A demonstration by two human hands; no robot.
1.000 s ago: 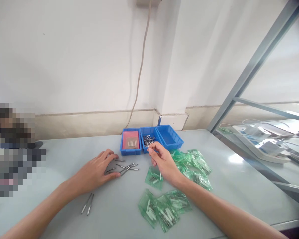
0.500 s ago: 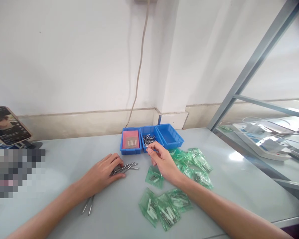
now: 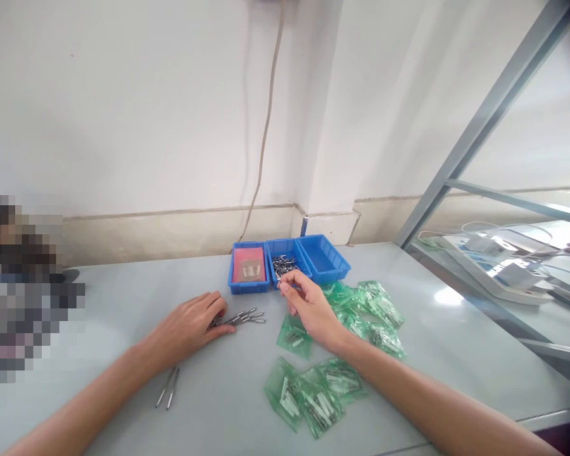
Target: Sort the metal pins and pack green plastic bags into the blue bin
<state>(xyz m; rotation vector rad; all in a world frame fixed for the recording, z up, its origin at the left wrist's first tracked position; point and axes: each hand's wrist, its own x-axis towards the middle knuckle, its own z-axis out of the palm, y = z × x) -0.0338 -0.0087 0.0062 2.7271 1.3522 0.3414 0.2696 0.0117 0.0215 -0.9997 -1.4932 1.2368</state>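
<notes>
Head view: the left hand point(image 3: 190, 323) has shifted since a second ago, and the metal rods point(image 3: 245, 316) that were then strewn about its fingertips now lie in a closer bunch, fanning out to the right from under its fingers. It also sits slightly further left than half a second ago. To judge by this, the loose rods are being drawn together, and they look easier to take up as a group, though some cross at differing angles. The right hand point(image 3: 311, 310) has hardly moved; it hovers at the near edge of the middle bin point(image 3: 280, 244), which holds a heap of small metal parts point(image 3: 285, 265).

The left fingers curve over the bunch, with the thumb on the near side and a gap between; whether they grip it cannot be told. The right thumb and index finger meet in a pinch; whether something small is between them cannot be made out.

The left fingers hide one end of the bunch, so the rods cannot be counted. A separate pair of rods point(image 3: 172, 389) lies nearer, just beside the left forearm. The right hand and wrist partly cover the single green bag point(image 3: 294, 342) and the far pile of green bags point(image 3: 384, 307); the contents show only dimly through the film. Coarse blocks blot out the left edge, and both forearms are cut off by the near edge.
</notes>
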